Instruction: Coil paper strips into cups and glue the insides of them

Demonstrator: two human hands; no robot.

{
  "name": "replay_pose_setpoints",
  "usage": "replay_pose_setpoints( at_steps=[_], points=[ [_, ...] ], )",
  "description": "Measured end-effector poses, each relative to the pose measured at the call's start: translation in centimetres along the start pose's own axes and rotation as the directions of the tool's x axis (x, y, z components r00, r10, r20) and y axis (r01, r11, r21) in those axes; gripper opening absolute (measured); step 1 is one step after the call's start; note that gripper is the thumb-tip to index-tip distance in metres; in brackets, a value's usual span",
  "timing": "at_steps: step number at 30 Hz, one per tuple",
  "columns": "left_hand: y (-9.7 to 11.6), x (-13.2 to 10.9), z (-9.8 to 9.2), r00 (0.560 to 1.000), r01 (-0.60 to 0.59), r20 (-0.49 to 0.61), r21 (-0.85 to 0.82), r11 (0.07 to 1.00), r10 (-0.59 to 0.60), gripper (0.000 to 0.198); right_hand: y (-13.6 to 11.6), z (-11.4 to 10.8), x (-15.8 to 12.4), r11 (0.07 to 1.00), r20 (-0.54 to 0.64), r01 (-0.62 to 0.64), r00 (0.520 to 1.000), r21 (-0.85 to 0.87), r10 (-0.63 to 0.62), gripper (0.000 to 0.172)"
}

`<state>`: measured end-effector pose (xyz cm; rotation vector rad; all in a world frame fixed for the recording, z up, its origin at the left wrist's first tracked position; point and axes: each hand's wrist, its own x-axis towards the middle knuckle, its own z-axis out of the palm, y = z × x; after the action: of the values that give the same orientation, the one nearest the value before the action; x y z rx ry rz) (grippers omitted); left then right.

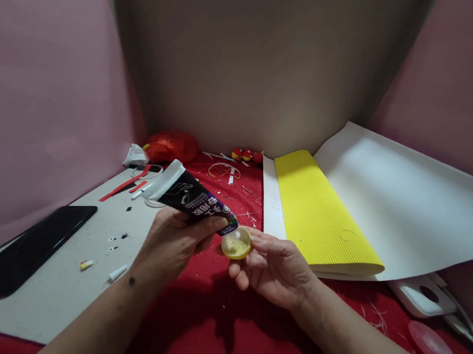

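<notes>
The left hand [176,236] grips a tube [190,195] marked 专用胶, its smaller print illegible; the right hand [278,265] pinches a yellow cup [237,249] at the tube's tip, contact unclear, above red cloth [186,341].

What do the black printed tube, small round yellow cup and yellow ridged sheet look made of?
Black printed tube: probably smooth plastic, flat white end.
Small round yellow cup: paper or plastic, unclear; shiny inside.
Yellow ridged sheet: likely matte corrugated card, parallel ridges.

Board [58,292] lies left on cloth [182,337], card [316,214] right on paper [418,201]; coil [239,250] between, tube [194,197] at its left; bag [174,145] behind.
</notes>
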<state>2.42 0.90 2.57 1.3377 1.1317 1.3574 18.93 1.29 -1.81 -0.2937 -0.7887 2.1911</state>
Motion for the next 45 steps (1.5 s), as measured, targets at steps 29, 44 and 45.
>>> replay_pose_setpoints(
  at_steps=[29, 44, 45],
  points=[
    [0.7, -0.7, 0.7, 0.983, -0.164, -0.031, 0.319, 0.934, 0.183, 0.012, 0.2, -0.1, 0.1, 0.999, 0.058, -0.035, 0.998, 0.005, 0.034, 0.028],
    [-0.7, -0.7, 0.2, 0.932, -0.314, -0.020, 0.454, 0.834, 0.362, 0.013, 0.3, -0.2, 0.2, 1.000, 0.067, -0.029, 0.997, -0.009, 0.030, 0.029],
    [-0.7, -0.7, 0.2, 0.932, -0.312, -0.022, 0.454, 0.834, 0.361, 0.013, 0.4, -0.2, 0.2, 1.000, 0.069, -0.028, 0.997, -0.012, 0.029, 0.029]
  ],
)
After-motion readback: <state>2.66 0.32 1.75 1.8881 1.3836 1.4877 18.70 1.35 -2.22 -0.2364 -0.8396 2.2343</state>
